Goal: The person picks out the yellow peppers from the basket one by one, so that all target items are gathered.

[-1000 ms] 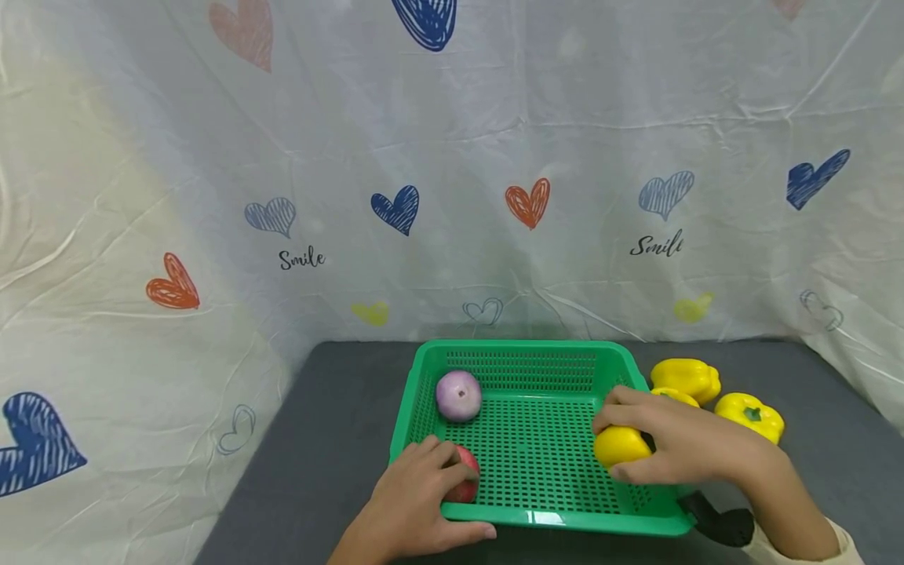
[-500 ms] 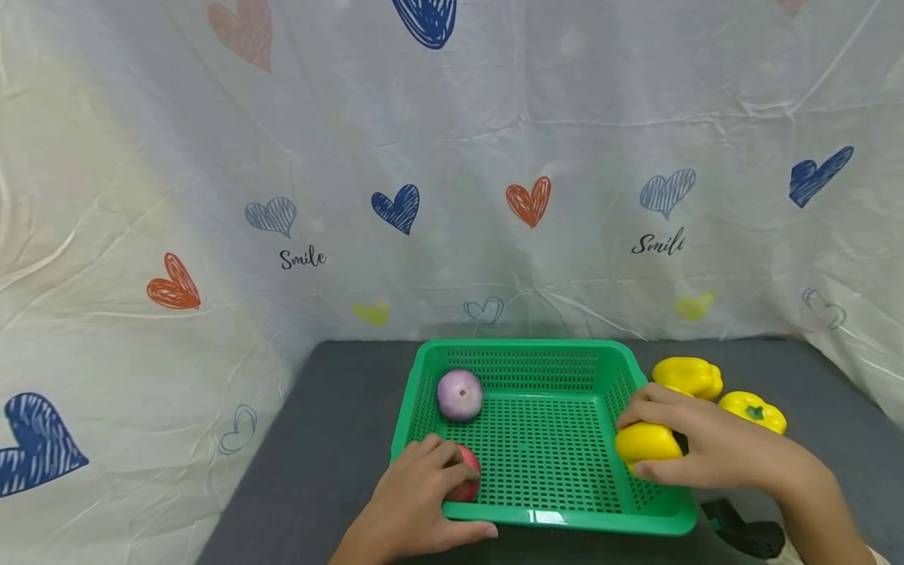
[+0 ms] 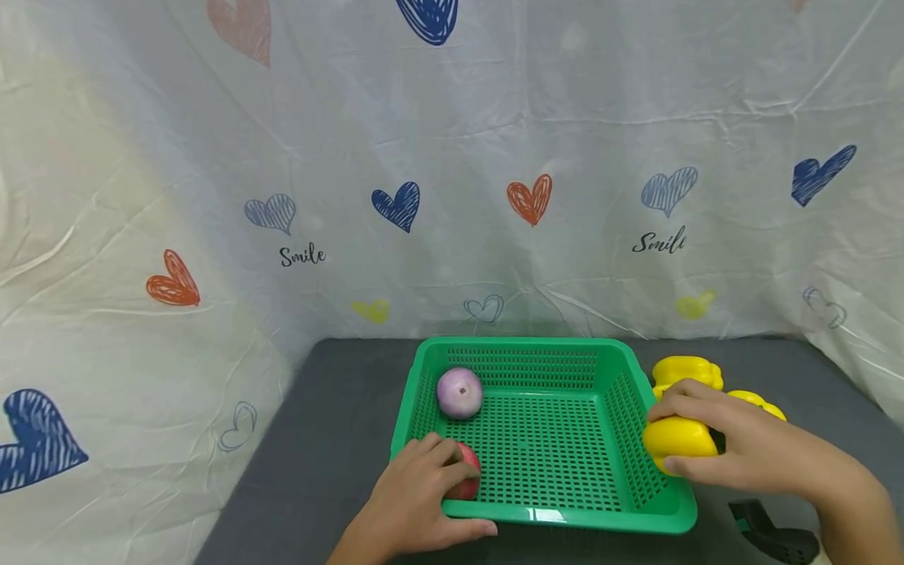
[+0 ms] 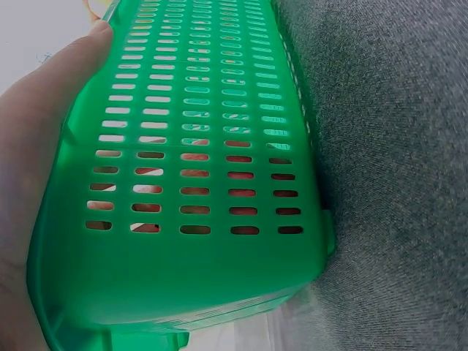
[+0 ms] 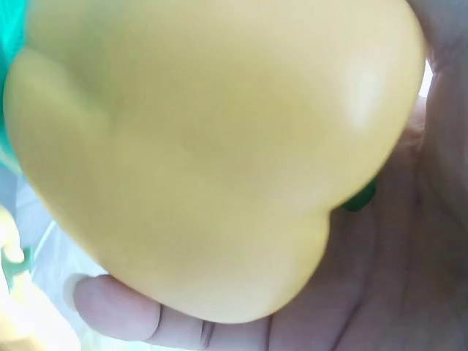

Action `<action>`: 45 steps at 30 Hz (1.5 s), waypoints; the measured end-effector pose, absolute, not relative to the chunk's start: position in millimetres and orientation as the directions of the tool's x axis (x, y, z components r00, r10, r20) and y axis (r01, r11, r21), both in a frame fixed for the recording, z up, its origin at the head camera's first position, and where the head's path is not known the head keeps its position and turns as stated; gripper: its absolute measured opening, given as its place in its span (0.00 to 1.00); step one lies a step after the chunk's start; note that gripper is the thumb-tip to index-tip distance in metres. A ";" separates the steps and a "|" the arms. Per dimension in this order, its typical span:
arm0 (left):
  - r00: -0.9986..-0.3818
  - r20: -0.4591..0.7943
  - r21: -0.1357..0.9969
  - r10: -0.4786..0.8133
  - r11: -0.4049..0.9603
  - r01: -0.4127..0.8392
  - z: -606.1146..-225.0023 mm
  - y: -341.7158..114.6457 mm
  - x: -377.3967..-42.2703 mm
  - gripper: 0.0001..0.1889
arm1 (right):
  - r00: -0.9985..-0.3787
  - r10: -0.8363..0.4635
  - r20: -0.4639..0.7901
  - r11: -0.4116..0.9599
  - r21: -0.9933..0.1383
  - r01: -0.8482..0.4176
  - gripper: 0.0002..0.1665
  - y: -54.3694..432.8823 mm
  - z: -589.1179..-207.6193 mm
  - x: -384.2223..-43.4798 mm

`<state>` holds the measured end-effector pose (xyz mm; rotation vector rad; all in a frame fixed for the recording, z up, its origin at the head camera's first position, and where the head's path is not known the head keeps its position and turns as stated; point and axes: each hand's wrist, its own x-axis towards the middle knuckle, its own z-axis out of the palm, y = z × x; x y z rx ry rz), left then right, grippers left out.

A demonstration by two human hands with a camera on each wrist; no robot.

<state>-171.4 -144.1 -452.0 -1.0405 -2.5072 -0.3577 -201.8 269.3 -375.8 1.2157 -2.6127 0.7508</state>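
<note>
My right hand [image 3: 727, 435] grips a yellow bell pepper [image 3: 679, 441], thumb on the near side and fingers over the top. It is at the right rim of the green basket [image 3: 547, 515]. In the right wrist view the pepper [image 5: 219, 153] fills most of the picture, the fingers curled beneath it. My left hand [image 3: 420, 498] holds the basket's near left corner, thumb outside the front rim and fingers reaching inside. Beside those fingers lies a round red fruit [image 3: 466, 475], partly hidden. A round pale purple vegetable [image 3: 460, 393] sits at the basket's back left.
Two more yellow bell peppers, one at the back [image 3: 688, 372] and one partly hidden by my right hand [image 3: 759, 402], lie right of the basket on the dark grey table [image 3: 311, 439]. A black device [image 3: 773, 534] is by my right wrist. A heart-print curtain [image 3: 452, 157] hangs behind.
My right hand has carried the yellow bell pepper rightward, from over the basket's inside to its right rim. My left hand and the basket have stayed in place.
</note>
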 end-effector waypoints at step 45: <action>-0.680 0.416 0.113 0.604 0.708 0.697 -450.1 -143.9 -169.3 0.30 | -0.903 -0.394 0.173 0.854 -0.295 -0.429 0.38 312.4 -409.2 -213.6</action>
